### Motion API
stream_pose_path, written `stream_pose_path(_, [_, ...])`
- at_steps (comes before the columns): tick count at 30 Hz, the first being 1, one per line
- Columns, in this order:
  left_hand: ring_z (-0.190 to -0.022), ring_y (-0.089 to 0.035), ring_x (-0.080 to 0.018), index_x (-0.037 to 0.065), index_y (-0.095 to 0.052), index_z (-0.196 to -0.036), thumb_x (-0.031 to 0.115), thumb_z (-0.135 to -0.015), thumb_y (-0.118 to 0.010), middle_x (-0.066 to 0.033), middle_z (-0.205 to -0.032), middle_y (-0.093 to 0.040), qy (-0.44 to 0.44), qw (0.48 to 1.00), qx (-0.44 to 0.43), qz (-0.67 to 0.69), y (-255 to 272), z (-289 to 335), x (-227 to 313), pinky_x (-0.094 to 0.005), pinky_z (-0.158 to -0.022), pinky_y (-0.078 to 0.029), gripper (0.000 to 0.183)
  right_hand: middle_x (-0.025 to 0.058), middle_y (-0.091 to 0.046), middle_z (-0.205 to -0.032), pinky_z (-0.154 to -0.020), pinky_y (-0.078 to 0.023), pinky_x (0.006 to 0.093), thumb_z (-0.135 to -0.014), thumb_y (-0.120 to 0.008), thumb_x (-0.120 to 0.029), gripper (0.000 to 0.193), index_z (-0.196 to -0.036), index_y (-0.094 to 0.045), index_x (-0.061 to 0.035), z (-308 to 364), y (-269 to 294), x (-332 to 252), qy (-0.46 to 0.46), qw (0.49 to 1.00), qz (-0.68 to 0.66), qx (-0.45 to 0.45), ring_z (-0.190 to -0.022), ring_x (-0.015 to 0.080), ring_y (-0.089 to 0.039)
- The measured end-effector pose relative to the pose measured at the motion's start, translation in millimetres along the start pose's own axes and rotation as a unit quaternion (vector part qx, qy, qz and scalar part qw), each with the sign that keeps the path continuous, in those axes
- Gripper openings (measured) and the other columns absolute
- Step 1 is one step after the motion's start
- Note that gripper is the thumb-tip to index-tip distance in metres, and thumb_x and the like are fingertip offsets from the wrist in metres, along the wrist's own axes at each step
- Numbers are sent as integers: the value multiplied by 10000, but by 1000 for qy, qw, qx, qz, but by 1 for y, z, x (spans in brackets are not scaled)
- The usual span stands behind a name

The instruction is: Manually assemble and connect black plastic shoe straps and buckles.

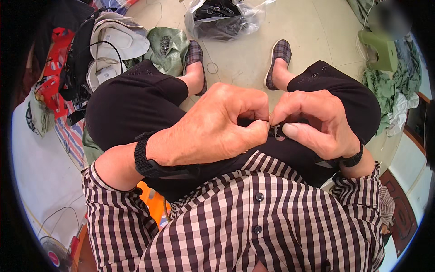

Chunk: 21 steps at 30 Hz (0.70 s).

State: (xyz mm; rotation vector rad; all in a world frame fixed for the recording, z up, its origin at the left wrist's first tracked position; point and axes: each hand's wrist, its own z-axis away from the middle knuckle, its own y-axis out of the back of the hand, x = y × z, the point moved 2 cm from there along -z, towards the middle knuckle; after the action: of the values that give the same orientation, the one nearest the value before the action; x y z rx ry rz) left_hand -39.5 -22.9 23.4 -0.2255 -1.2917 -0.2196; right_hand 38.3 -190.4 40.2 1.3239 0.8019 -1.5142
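Above my lap, my left hand (pixel 217 127) and my right hand (pixel 319 122) meet with their fingertips almost touching. Between them is a small metal buckle (pixel 275 131) on what looks like a narrow black strap. The thumb and forefinger of my left hand are pinched together at its left side. My right hand pinches from the other side, its thumb beside the buckle. Fingers cover most of the strap, and it blends into my black trousers (pixel 131 104).
A clear plastic bag (pixel 258 20) of black straps with buckles lies on the floor ahead. At left are a pale cap-like thing (pixel 131 45), green cloth (pixel 156 38) and red pieces (pixel 59 70). A green plastic stool (pixel 380 50) and green fabric (pixel 385 93) are at right.
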Motion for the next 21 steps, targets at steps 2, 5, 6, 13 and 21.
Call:
stream_pose_path(2, [-454, -412, -104, -37, -520, -681, 46, -722, -536, -69, -488, -463, 8, 1000, -16, 5, 0, -1, -1, -283, -432, -335, 94, 47, -610, -694, -599, -445, 215, -775, -595, 0, 106, -881, -589, 0, 0, -3, 7, -17, 997, -74, 2, -625, 99, -596])
stream_pose_path(5, [-446, -418, -115, -36, -523, -676, 61, -715, -545, -88, -488, -471, -15, 999, -17, -40, 0, 1, -3, -293, -429, -333, 107, 69, -604, -764, -579, -471, 206, -799, -595, 32, 77, -869, -564, 37, -1, -3, 12, -3, 997, -77, -17, -645, 108, -593])
stream_pose_path(6, [-463, -380, -82, -8, -512, -677, 59, -742, -544, -30, -497, -452, -12, 999, -17, -40, -2, 2, -5, -261, -446, -301, 98, 69, -604, -764, -579, -471, 206, -799, -595, 32, 77, -869, -564, 37, -1, -4, 12, -3, 997, -77, -17, -645, 108, -593])
stream_pose_path(13, [-432, -431, -35, 31, -518, -708, 76, -818, -521, 26, -521, -480, 131, 982, -52, 126, -6, 4, -8, -189, -400, -321, 119, 27, -589, -732, -581, -460, 194, -814, -603, 1, 72, -864, -554, 13, -1, -6, 11, -51, 991, -126, -17, -634, 70, -561])
stream_pose_path(21, [-427, -508, -55, 27, -529, -744, 125, -873, -526, -8, -540, -537, 218, 954, -71, 192, -3, 3, 0, -163, -382, -370, 161, 12, -589, -727, -563, -449, 184, -827, -613, -28, 84, -865, -545, 3, -1, -6, 11, -98, 986, -132, -8, -624, 48, -542])
